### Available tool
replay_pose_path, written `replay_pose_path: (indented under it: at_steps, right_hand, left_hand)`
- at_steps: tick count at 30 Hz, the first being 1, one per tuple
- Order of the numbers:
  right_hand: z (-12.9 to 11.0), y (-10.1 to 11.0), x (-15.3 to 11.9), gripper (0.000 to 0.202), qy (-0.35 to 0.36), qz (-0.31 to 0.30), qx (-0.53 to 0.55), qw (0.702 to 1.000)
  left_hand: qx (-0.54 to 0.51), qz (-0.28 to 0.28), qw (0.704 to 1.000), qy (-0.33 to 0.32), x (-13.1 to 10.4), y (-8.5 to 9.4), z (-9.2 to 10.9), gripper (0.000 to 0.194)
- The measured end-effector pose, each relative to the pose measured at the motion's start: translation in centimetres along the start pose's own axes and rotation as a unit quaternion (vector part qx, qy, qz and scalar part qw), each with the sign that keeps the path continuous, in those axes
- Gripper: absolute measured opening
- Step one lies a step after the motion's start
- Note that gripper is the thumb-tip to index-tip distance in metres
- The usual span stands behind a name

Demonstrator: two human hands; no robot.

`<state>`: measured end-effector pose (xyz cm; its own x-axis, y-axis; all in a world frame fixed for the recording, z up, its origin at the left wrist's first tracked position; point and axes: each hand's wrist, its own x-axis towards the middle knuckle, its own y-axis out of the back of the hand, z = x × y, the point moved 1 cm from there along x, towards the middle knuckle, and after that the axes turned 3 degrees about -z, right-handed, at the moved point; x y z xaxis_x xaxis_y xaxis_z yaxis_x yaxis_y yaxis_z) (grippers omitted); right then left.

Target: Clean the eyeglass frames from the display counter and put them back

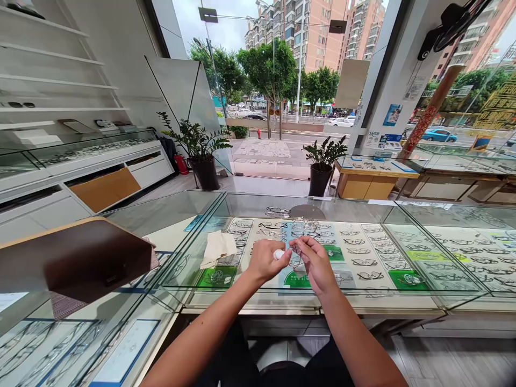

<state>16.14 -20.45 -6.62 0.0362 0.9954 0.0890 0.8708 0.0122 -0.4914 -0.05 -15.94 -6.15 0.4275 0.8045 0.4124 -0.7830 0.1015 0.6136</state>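
Note:
Above the glass display counter (250, 298), my two hands are close together. My left hand (264, 260) is curled around a small white object (279, 254), most of it hidden by the fingers. My right hand (316, 263) pinches a thin-framed pair of eyeglasses (297, 262) near its fingertips. The glasses overlap the displayed frames behind them, so their full outline is hard to make out. On the glass top left of my hands lies a crumpled cream cloth (217, 248). Farther back, another pair of eyeglasses (278, 211) rests near a dark round tray (307, 212).
Rows of eyeglass frames (364, 262) show under the glass. A brown mirror-like panel (92, 258) stands on the left counter. Potted plants (320, 177) flank the glass doorway ahead. White shelves (52, 79) line the left wall, and a wooden display table (371, 180) stands right.

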Motion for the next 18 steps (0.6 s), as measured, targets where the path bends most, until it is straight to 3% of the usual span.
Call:
replay_pose_path:
  at_steps: [7, 13, 18]
  right_hand:
    - [-0.1, 0.1, -0.2, 0.026, -0.004, -0.008, 0.001, 1.000]
    - [0.2, 0.4, -0.1, 0.026, -0.006, -0.007, -0.009, 1.000]
    - [0.4, 0.2, -0.4, 0.028, -0.017, -0.044, -0.033, 0.998]
  left_hand:
    - [0.004, -0.027, 0.999, -0.017, 0.2, -0.5, -0.5, 0.055]
    - [-0.025, 0.016, 1.000, 0.002, 1.9, 0.5, -1.2, 0.068]
    - [0.000, 0.038, 0.999, 0.008, 3.5, 1.3, -1.1, 0.065]
